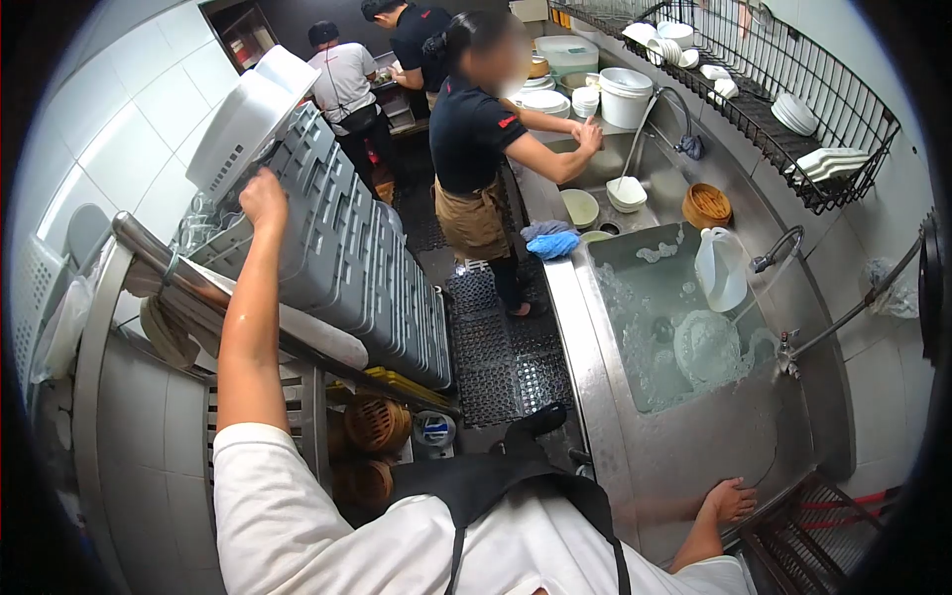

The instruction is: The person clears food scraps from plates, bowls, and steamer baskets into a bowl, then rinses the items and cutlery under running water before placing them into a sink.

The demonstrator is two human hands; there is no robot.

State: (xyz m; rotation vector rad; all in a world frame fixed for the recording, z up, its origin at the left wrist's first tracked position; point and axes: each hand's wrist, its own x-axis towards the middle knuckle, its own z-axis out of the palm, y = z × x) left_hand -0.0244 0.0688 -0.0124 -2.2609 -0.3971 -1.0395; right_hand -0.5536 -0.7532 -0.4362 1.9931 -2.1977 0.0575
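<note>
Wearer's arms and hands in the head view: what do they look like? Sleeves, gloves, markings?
White short sleeves, plain: the left sleeve ends around the elbow; the right sleeve shows only partly. Forearms bare. Left hand and right hand: no gloves, no watch or band visible. No cables or markings visible on either arm.

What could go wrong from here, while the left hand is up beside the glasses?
The basket sits tilted on the stacked crates, so it may slide if the left hand jolts them. The glasses close to this hand might knock together and chip. A co-worker stands in the narrow aisle next to the stack, so something falling that way could perhaps hit that person.
</note>
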